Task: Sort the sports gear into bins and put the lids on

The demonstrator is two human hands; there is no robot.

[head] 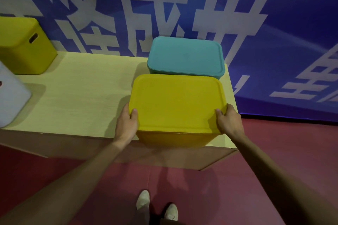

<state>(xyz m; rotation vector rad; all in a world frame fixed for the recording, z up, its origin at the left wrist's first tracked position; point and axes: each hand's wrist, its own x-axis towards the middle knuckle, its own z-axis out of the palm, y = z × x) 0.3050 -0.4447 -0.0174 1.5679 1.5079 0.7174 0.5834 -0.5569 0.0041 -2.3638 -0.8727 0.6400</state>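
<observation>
Fingers, left hand and right hand, clamp yellow lid corners; bin at table edge.

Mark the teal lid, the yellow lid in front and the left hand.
teal lid (pixel 185 55), head view, middle of its top.
yellow lid (pixel 175 102), head view, middle of its top.
left hand (pixel 127 124), head view, back of the hand.

Four bins on one table: front yellow bin, left yellow bin, teal bin, white bin. Two hands, left hand and right hand; two shoes.
</observation>
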